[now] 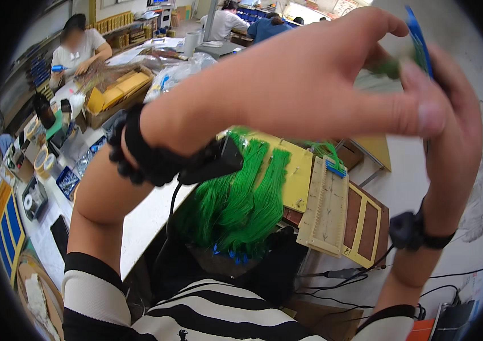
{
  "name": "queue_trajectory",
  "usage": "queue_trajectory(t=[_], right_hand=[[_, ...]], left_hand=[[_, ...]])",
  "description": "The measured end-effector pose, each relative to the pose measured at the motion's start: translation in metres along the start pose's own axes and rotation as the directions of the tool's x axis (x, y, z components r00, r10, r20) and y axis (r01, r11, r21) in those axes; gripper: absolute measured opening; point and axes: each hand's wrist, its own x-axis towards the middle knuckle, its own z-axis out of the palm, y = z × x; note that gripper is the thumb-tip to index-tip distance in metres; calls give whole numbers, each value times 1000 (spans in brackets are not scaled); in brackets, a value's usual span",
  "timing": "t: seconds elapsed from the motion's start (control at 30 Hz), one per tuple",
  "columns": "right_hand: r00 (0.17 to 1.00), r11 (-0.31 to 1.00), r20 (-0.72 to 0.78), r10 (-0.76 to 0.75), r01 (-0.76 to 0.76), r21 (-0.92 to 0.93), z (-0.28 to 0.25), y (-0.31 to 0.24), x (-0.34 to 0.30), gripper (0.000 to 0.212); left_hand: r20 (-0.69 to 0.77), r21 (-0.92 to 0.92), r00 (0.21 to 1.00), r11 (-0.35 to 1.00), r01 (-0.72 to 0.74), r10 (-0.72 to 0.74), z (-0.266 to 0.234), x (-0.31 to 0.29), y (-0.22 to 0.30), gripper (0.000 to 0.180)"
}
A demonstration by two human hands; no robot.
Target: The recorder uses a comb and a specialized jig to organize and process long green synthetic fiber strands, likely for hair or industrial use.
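My left hand (321,79) reaches across high in front, its thumb and forefinger spread apart; its other fingers are hidden. Facing it at the upper right is my right hand (454,108), fingers and thumb closed about a thin blue strip (419,42). A blurred green bit (388,69) shows between the hands, and I cannot make out what it joins to. Below them, bundles of long green wires (247,199) hang over a yellow board (298,184) toward my lap, with small blue ends (236,257). A beige slotted jig (325,210) bears a blue connector (337,168) with green wires.
A brown panel with yellow strips (361,227) lies right of the jig. On the white bench at left are tape rolls (42,159), blue parts trays (68,181) and a yellow-lined carton (117,94). A co-worker (79,51) sits beyond. Black cables (344,278) trail at the lower right.
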Motion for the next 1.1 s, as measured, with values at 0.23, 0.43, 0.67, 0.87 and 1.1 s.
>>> queue_trajectory(t=[0.23, 0.43, 0.67, 0.87, 1.1], right_hand=[[970, 980, 150, 192, -198, 28, -47, 18, 41, 38], [943, 839, 39, 330, -312, 445, -47, 61, -64, 77], [725, 479, 43, 687, -496, 724, -38, 103, -212, 23], [516, 134, 467, 718, -761, 634, -3, 86, -234, 16], [559, 253, 538, 631, -803, 539, 1, 103, -242, 43]], left_hand=[[370, 47, 823, 893, 448, -432, 4, 33, -26, 39], [509, 84, 561, 686, 723, -653, -50, -59, -153, 40], [403, 354, 426, 567, 744, -810, -87, -166, -285, 30], [339, 439, 372, 495, 749, -864, -92, -206, -339, 32], [466, 453, 242, 464, 761, -851, -93, -215, -371, 36]])
